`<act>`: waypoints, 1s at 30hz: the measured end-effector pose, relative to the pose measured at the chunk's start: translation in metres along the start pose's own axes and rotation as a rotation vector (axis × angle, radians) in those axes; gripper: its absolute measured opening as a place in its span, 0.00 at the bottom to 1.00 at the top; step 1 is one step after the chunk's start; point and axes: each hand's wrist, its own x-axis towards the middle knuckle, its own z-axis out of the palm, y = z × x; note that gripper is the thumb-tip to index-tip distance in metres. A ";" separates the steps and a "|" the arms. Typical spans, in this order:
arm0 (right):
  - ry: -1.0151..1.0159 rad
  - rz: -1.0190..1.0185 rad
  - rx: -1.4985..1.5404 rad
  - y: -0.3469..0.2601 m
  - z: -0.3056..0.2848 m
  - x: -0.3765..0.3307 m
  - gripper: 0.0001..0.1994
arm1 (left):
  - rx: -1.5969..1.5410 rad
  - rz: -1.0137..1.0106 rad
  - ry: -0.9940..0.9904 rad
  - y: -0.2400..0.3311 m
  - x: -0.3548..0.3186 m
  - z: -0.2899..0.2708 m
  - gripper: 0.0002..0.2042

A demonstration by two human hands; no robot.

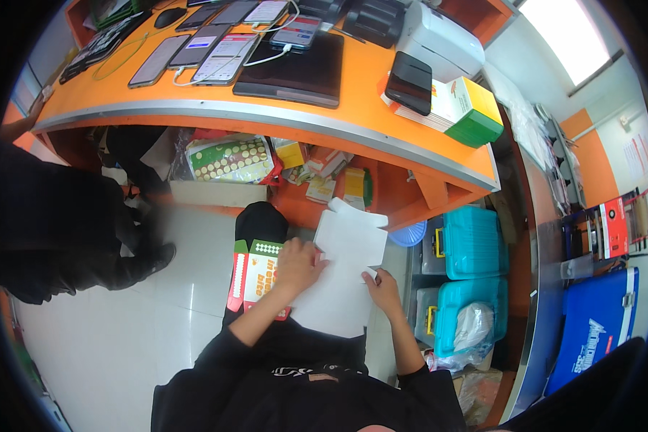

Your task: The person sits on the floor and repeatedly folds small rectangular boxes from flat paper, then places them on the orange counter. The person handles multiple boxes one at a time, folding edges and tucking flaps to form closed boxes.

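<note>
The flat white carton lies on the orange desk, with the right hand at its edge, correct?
Not on the orange desk: the head view shows the flat white carton over the person's lap, with the right hand at its edge.

Head cam, fisheye, from overhead, looks down + fwd; L hand (299,269) & R hand (384,292) near, desk (367,81) far

- A plain white card blank (349,241), opened out, stretched over the lap (331,351), tabs and notches at its far end.
- A red, green and white printed carton (261,279), orange-lettered, lay beside its left edge.
</note>
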 end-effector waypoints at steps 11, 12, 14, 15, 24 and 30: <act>-0.002 0.210 0.369 0.006 0.007 -0.059 0.22 | -0.152 -0.136 -0.042 0.001 -0.071 0.016 0.31; 0.032 0.230 0.416 0.004 0.007 -0.063 0.20 | -0.155 -0.129 -0.048 -0.001 -0.071 0.018 0.31; 0.053 0.198 0.451 0.002 0.006 -0.070 0.18 | -0.168 -0.108 -0.043 -0.006 -0.072 0.021 0.31; 0.073 0.193 0.479 0.001 0.006 -0.071 0.17 | -0.177 -0.092 -0.034 -0.008 -0.072 0.022 0.31; -0.143 0.253 1.112 -0.007 -0.010 -0.068 0.17 | -0.847 -0.225 -0.320 -0.019 -0.060 -0.009 0.27; -0.162 0.066 0.918 -0.008 -0.005 -0.060 0.19 | -0.826 -0.184 -0.360 -0.013 -0.051 -0.015 0.24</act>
